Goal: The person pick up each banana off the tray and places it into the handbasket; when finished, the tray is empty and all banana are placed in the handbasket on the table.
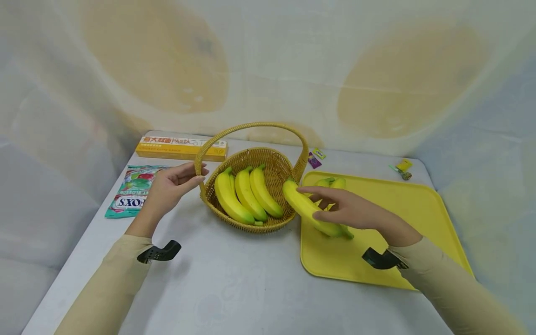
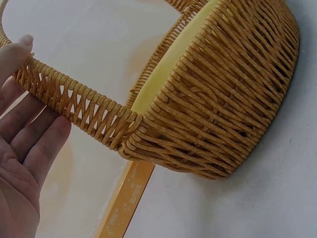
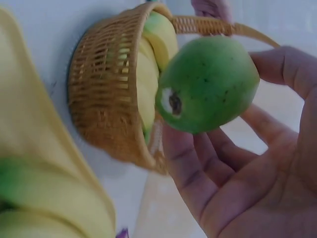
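Both arms in long, close-fitting beige sleeves, cuffs ending at wrists. Left hand (image 1: 169,186) bare: no glove, ring or watch; short, unpainted nails in left wrist view. Right hand (image 1: 349,209) likewise bare. Black plastic mount (image 1: 159,252) under left cuff, curved, hook-shaped, with small perforations. Matching black mount (image 1: 383,259) under right cuff, glossy and angular.

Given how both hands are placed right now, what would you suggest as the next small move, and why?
Probably lift the banana over the rim of the basket and lay it beside the bananas inside. The right hand holds it just off the yellow tray, and the left hand steadies the handle.
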The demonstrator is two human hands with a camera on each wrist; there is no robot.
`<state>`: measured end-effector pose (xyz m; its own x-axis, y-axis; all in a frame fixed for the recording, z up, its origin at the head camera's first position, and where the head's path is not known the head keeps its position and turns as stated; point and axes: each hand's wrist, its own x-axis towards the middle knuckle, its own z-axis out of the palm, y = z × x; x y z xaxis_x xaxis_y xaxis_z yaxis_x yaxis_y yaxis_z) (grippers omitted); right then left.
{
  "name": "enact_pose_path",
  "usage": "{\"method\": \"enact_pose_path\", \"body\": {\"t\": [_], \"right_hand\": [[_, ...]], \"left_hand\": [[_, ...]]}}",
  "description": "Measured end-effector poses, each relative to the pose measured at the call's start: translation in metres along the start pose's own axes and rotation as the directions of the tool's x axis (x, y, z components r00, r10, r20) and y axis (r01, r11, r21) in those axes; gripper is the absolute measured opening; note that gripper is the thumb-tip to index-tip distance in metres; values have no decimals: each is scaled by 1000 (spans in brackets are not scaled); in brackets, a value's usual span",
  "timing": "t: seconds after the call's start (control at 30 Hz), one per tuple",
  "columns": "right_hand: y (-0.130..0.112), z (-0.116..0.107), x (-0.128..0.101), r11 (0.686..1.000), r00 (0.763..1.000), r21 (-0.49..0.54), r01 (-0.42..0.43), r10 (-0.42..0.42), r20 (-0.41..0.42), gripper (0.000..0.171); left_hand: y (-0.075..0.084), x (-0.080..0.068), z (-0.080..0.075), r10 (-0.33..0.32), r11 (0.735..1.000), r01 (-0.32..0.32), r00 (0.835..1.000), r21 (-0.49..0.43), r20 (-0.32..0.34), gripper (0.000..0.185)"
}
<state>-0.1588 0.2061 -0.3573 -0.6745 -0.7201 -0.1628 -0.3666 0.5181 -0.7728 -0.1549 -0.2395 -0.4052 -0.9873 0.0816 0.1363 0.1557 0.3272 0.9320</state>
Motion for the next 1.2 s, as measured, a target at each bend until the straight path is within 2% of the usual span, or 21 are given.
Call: {"method": "enact_pose_path", "body": {"t": [0.27, 0.47, 0.6, 0.83, 1.0, 1.2], "right_hand": [[-13, 9, 70, 1000, 1000, -10, -7, 7, 26, 63], [-18, 23, 119, 996, 997, -79, -51, 56, 52, 64], [-19, 35, 142, 989, 995, -137, -61, 71, 69, 65], [-27, 53, 162, 972, 988, -225, -66, 95, 121, 70], [-37, 53, 168, 959, 978, -269, -92, 138, 156, 75], [-47, 51, 170, 957, 970, -270, -100, 155, 188, 76]], "left_hand": [[-1, 2, 0, 8, 1000, -8, 1000, 1, 3, 43], [-2, 2, 0, 10, 1000, -10, 1000, -1, 1, 43], [-1, 2, 0, 6, 1000, -6, 1000, -1, 1, 45], [-1, 2, 1, 14, 1000, -14, 1000, -8, -3, 45], [-1, 2, 1, 19, 1000, -19, 1000, -8, 6, 44], [-1, 2, 1, 8, 1000, -7, 1000, -11, 4, 44]]}}
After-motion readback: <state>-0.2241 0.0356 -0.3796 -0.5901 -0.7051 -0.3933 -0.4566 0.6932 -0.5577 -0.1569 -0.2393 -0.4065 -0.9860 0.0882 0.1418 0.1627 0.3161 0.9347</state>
